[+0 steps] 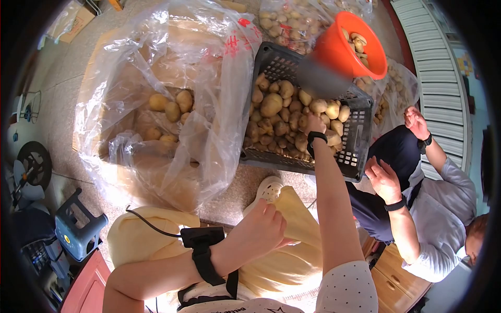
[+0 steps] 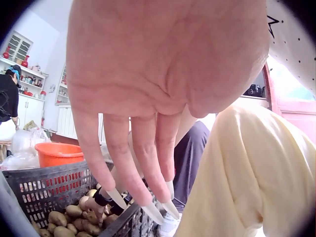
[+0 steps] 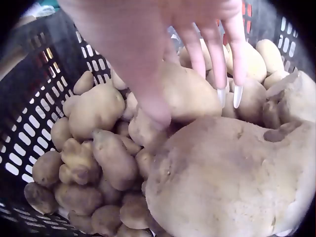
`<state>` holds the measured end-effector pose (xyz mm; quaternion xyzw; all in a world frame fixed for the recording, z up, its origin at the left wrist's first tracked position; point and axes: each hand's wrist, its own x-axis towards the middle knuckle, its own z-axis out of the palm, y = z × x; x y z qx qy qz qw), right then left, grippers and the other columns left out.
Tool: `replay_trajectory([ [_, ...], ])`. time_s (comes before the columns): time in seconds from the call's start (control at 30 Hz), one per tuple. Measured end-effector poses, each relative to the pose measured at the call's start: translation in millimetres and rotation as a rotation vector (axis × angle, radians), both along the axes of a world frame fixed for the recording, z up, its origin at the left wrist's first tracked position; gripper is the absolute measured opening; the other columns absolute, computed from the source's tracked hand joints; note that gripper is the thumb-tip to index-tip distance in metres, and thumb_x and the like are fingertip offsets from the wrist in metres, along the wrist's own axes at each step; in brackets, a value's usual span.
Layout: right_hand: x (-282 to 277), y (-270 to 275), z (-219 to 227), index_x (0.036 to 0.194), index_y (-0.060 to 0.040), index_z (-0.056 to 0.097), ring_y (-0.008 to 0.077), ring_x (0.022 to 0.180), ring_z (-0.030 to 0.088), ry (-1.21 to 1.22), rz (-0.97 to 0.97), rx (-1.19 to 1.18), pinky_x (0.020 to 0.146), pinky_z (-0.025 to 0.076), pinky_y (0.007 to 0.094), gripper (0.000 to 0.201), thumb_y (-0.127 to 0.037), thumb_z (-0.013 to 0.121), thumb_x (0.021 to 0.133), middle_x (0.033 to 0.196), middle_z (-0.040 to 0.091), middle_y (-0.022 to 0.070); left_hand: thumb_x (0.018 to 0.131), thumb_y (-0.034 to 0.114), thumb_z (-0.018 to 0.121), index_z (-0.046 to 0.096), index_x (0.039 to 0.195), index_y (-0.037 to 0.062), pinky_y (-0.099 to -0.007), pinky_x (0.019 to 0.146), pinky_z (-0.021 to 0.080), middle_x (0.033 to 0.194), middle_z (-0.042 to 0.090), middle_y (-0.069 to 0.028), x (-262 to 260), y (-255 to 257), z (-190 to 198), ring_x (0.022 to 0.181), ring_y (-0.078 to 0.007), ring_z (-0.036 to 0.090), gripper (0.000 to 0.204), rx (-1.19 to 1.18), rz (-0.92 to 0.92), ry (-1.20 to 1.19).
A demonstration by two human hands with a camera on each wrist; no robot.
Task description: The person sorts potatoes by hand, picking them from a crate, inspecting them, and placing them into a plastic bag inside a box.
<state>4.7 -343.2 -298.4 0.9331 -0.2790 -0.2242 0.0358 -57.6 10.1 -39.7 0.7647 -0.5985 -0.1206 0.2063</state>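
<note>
My right hand (image 1: 314,124) reaches into a black plastic crate (image 1: 308,166) heaped with potatoes (image 1: 276,128). In the right wrist view its thumb and fingers lie on either side of a pale potato (image 3: 190,94) and grip it. A much bigger, lumpy potato (image 3: 227,173) sits close to the camera there. My left hand (image 1: 255,227) hovers over my lap, its fingers loosely bent and holding nothing. In the left wrist view its palm (image 2: 163,59) faces the camera, with the fingers hanging down in front of the crate's rim (image 2: 123,219).
Left of the crate, a cardboard box lined with a clear plastic bag (image 1: 209,130) holds several potatoes (image 1: 172,110). An orange bucket (image 1: 342,47) with potatoes stands beyond the crate, near bagged potatoes (image 1: 284,23). Another person (image 1: 443,208) sits at the right, both hands raised. A blue stool (image 1: 78,229) stands left.
</note>
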Motion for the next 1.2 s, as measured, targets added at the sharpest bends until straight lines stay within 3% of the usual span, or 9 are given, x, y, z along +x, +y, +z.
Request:
replay_trajectory([
  [0.17, -5, -1, 21, 0.115, -0.0076, 0.06, 0.0314, 0.102, 0.063, -0.053, -0.047, 0.03, 0.084, 0.053, 0.0436, 0.062, -0.039, 0.083, 0.067, 0.105, 0.066, 0.0134, 0.084, 0.053, 0.057, 0.062, 0.069, 0.0077, -0.0332, 0.07, 0.04, 0.063, 0.051, -0.0014, 7, -4, -4, 0.069, -0.0189, 0.052, 0.049, -0.008, 0.012, -0.075],
  [0.3, -13, 2, 56, 0.109, 0.0004, 0.063, 0.0274, 0.092, 0.066, -0.436, -0.106, 0.271, 0.077, 0.053, 0.0361, 0.06, -0.04, 0.083, 0.068, 0.096, 0.068, 0.0135, 0.086, 0.052, 0.055, 0.065, 0.07, 0.0087, -0.0342, 0.071, 0.038, 0.065, 0.054, -0.0015, 17, -6, -6, 0.071, -0.0189, 0.052, 0.048, -0.025, 0.067, -0.135],
  [0.37, -15, 0, 68, 0.107, 0.0034, 0.062, 0.018, 0.087, 0.065, -0.562, -0.283, 0.73, 0.074, 0.051, 0.0277, 0.058, -0.038, 0.082, 0.072, 0.094, 0.067, 0.0074, 0.086, 0.051, 0.056, 0.065, 0.071, 0.0085, -0.0338, 0.07, 0.038, 0.068, 0.055, -0.002, 22, -6, -6, 0.072, -0.0191, 0.051, 0.046, -0.044, 0.072, -0.188],
  [0.43, -17, 47, 138, 0.111, 0.0011, 0.058, 0.0112, 0.084, 0.061, -0.609, -0.517, 1.086, 0.076, 0.051, 0.0227, 0.046, -0.032, 0.074, 0.084, 0.098, 0.061, 0.0029, 0.086, 0.05, 0.057, 0.065, 0.073, 0.0083, -0.0334, 0.069, 0.038, 0.071, 0.056, -0.0025, 26, -2, 0, 0.072, -0.0192, 0.051, 0.044, -0.072, 0.075, -0.266],
  [0.57, -31, 113, 214, 0.111, 0.0004, 0.056, 0.0131, 0.095, 0.059, -0.844, -0.6, 1.338, 0.081, 0.054, 0.0286, 0.039, -0.026, 0.071, 0.087, 0.101, 0.058, 0.0045, 0.087, 0.034, 0.06, 0.062, 0.091, 0.008, -0.034, 0.068, 0.044, 0.08, 0.059, -0.0047, 47, -1, 13, 0.077, -0.0222, 0.056, 0.027, -0.198, 0.215, -0.332],
  [0.63, -43, 140, 235, 0.12, -0.0054, 0.057, 0.0108, 0.094, 0.061, -0.915, -0.614, 1.428, 0.077, 0.051, 0.0223, 0.047, -0.032, 0.072, 0.084, 0.109, 0.062, 0.0004, 0.088, 0.03, 0.06, 0.062, 0.099, 0.0075, -0.0355, 0.07, 0.046, 0.085, 0.06, -0.0057, 58, -1, 19, 0.082, -0.0237, 0.058, 0.025, -0.289, 0.279, -0.354],
  [0.73, -55, 164, 256, 0.123, 0.0018, 0.052, 0.0146, 0.096, 0.064, -0.924, -0.604, 1.423, 0.079, 0.055, 0.025, 0.055, -0.032, 0.072, 0.085, 0.113, 0.061, 0.0073, 0.087, 0.018, 0.059, 0.057, 0.112, 0.004, -0.0394, 0.083, 0.048, 0.105, 0.059, -0.0097, 67, 7, 32, 0.1, -0.0296, 0.057, 0.029, -0.373, 0.377, -0.175],
  [0.87, -74, 187, 264, 0.124, 0.0066, 0.049, 0.0168, 0.096, 0.065, -0.935, -0.526, 1.422, 0.078, 0.056, 0.0261, 0.063, -0.036, 0.073, 0.083, 0.11, 0.062, 0.0109, 0.09, 0.02, 0.058, 0.052, 0.12, 0.0035, -0.0399, 0.09, 0.046, 0.114, 0.056, -0.0133, 65, 21, 49, 0.108, -0.0324, 0.053, 0.035, -0.419, 0.356, -0.124],
  [1.2, -104, 221, 259, 0.127, 0.0061, 0.046, 0.015, 0.095, 0.065, -0.894, -0.444, 1.559, 0.077, 0.055, 0.0249, 0.069, -0.044, 0.069, 0.085, 0.113, 0.061, 0.0121, 0.093, 0.024, 0.055, 0.054, 0.121, 0.0039, -0.0411, 0.09, 0.044, 0.114, 0.057, -0.0152, 58, 37, 56, 0.107, -0.035, 0.054, 0.034, -0.438, 0.289, -0.037],
])
